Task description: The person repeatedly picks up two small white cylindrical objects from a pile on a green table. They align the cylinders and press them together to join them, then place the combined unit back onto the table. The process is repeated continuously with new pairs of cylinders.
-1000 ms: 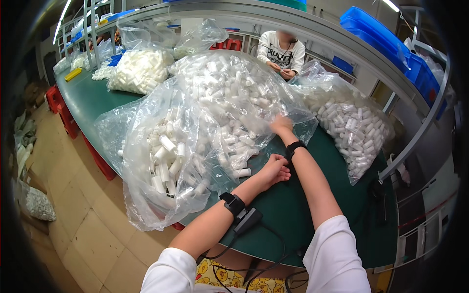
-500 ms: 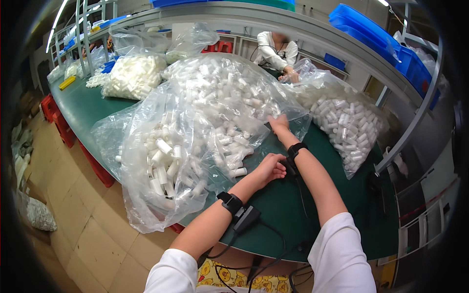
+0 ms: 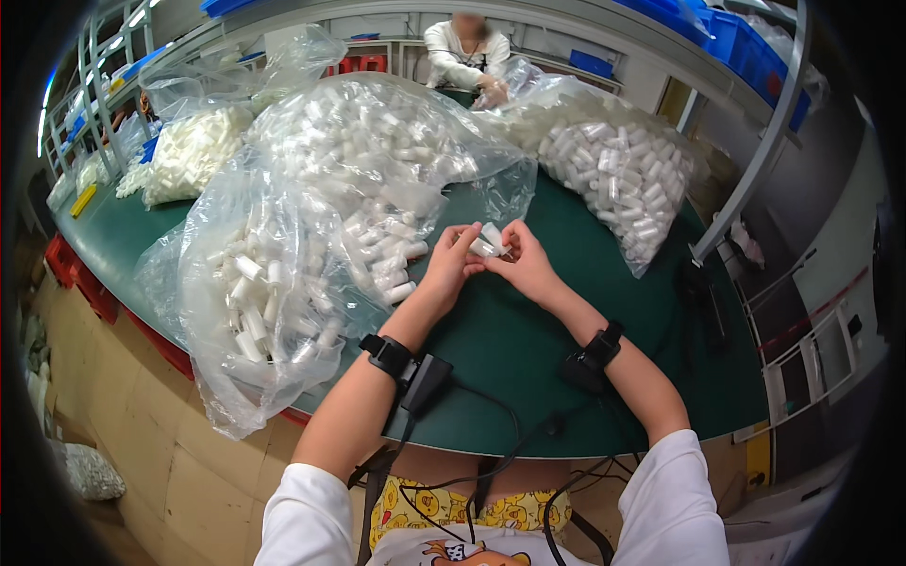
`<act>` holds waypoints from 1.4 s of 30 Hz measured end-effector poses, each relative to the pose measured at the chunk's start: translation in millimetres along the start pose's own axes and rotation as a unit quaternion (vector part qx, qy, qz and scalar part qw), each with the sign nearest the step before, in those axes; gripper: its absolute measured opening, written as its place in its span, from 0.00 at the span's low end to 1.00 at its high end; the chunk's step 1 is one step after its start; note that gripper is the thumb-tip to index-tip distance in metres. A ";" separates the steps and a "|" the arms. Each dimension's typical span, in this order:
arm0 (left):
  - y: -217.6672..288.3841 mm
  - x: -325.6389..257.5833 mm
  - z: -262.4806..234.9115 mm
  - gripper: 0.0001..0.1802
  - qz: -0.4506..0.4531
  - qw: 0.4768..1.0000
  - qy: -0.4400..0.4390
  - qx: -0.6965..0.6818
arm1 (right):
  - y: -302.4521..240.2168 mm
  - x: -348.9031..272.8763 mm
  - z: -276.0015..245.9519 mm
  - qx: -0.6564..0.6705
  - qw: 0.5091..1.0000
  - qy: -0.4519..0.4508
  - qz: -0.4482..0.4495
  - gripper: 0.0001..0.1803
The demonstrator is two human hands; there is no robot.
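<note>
Over the green table, my left hand [image 3: 447, 264] and my right hand [image 3: 528, 268] meet with their fingertips close together. Both are closed around small white plastic tubes; a lower white tube [image 3: 482, 248] sits by my left fingers and an upper white tube [image 3: 494, 233] leans toward my right fingers. Whether the two pieces are joined cannot be made out, as my fingers cover parts of them. Left of my hands, loose white tubes [image 3: 400, 291] spill from the mouth of a large clear plastic bag [image 3: 349, 123] full of the same kind.
An opened clear bag of tubes [image 3: 250, 321] overhangs the left table edge. Another filled bag [image 3: 618, 174] lies to the right, and a bag of cream-coloured pieces [image 3: 196, 156] at far left. Across the green table [image 3: 585, 415] a person [image 3: 462, 57] works. Cables [image 3: 510, 415] trail from my wrist straps.
My right hand has drawn back from the big bag to meet my left hand, and white tubes now show between them. The view has shifted, and the person opposite sits more upright.
</note>
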State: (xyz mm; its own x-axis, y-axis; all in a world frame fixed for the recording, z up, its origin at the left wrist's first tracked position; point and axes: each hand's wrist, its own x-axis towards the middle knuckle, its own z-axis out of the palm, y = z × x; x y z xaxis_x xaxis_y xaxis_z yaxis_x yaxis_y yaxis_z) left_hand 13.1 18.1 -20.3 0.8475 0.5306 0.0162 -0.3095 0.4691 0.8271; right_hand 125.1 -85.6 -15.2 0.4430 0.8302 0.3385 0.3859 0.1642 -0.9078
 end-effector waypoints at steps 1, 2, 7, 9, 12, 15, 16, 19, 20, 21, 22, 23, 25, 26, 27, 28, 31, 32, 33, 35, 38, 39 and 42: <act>-1.3 -0.1 -2.1 0.16 0.012 1.000 -0.012 0.017 | -1.2 -2.1 1.8 0.003 1.000 0.005 0.000 0.18; -2.8 -0.4 -4.0 0.15 0.025 0.999 -0.023 0.035 | -2.8 -4.3 2.2 0.022 1.000 -0.001 0.006 0.17; 1.3 0.4 -8.0 0.14 0.030 0.999 0.012 -0.021 | -1.9 -5.2 -1.5 0.248 0.961 0.000 0.121 0.12; -1.0 4.7 -10.6 0.15 0.034 0.999 0.011 0.027 | 18.7 -9.2 -15.1 0.315 0.941 -0.020 0.120 0.11; -4.2 3.6 -10.4 0.17 0.032 0.998 0.012 0.051 | 26.7 -14.8 -23.5 0.373 0.918 -0.011 0.137 0.11; -3.9 3.7 -16.6 0.19 0.021 0.994 -0.015 0.104 | 16.7 -16.6 -21.6 0.393 0.908 -0.024 0.145 0.20; -2.7 5.1 -18.6 0.19 0.016 0.991 -0.033 0.130 | 16.0 -16.1 -22.7 0.402 0.905 -0.038 0.136 0.22; -1.8 4.4 -21.9 0.20 -0.006 0.990 -0.042 0.138 | 15.1 -14.7 -25.2 0.417 0.896 -0.062 0.141 0.23; -2.8 4.3 -19.3 0.19 -0.005 0.991 -0.046 0.122 | 15.0 -15.1 -26.4 0.419 0.893 -0.067 0.149 0.23; -4.0 4.1 -16.5 0.19 -0.003 0.993 -0.050 0.106 | 14.9 -15.9 -27.6 0.414 0.896 -0.063 0.149 0.22; -3.8 3.6 -14.5 0.18 0.000 0.994 -0.053 0.091 | 14.2 -15.6 -27.4 0.410 0.898 -0.061 0.148 0.22; -3.5 3.0 -12.6 0.18 -0.002 0.995 -0.059 0.079 | 13.5 -15.5 -27.3 0.406 0.900 -0.058 0.147 0.21; -2.1 1.3 -8.6 0.18 -0.006 0.996 -0.071 0.056 | 12.9 -18.0 -25.7 0.398 0.906 -0.053 0.135 0.22; -1.0 0.4 -6.6 0.18 -0.006 0.996 -0.070 0.050 | 12.9 -18.6 -25.0 0.395 0.908 -0.051 0.130 0.22; 0.3 -0.5 -4.6 0.18 -0.006 0.997 -0.070 0.045 | 13.2 -17.5 -25.0 0.392 0.909 -0.059 0.130 0.23; 0.6 -1.7 -3.1 0.18 -0.007 0.997 -0.070 0.039 | 14.4 -16.7 -25.2 0.388 0.910 -0.066 0.130 0.23; 2.7 -3.0 -1.6 0.18 -0.022 0.993 -0.113 0.032 | 16.3 -16.5 -26.1 0.378 0.914 -0.071 0.129 0.25; 2.6 -2.8 -1.9 0.18 -0.025 0.993 -0.114 0.033 | 15.9 -16.9 -25.6 0.375 0.915 -0.070 0.128 0.26; 2.6 -2.7 -2.3 0.18 -0.028 0.992 -0.115 0.035 | 15.3 -18.3 -25.5 0.371 0.917 -0.075 0.126 0.27; 1.8 -1.9 -5.6 0.18 -0.030 0.992 -0.115 0.032 | 5.2 -19.6 -23.2 0.363 0.920 -0.088 0.121 0.29; 0.0 0.3 -5.4 0.17 -0.041 0.993 -0.111 0.020 | 6.3 -20.0 -24.1 0.345 0.927 -0.081 0.118 0.33; -0.6 1.3 -4.5 0.16 -0.047 0.993 -0.105 0.016 | 6.7 -20.5 -25.1 0.343 0.928 -0.080 0.118 0.32; -0.5 1.4 -6.5 0.14 -0.052 0.996 -0.078 0.003 | 3.7 -20.7 -23.6 0.341 0.929 -0.084 0.118 0.32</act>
State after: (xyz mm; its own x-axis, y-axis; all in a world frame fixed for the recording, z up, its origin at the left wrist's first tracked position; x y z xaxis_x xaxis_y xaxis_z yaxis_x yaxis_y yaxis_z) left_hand 11.6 23.1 -24.3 0.9318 0.3625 0.0172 -0.2145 0.5119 0.8318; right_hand 136.5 -114.8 -19.7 0.2964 0.9476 0.1192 -0.3328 0.2195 -0.9171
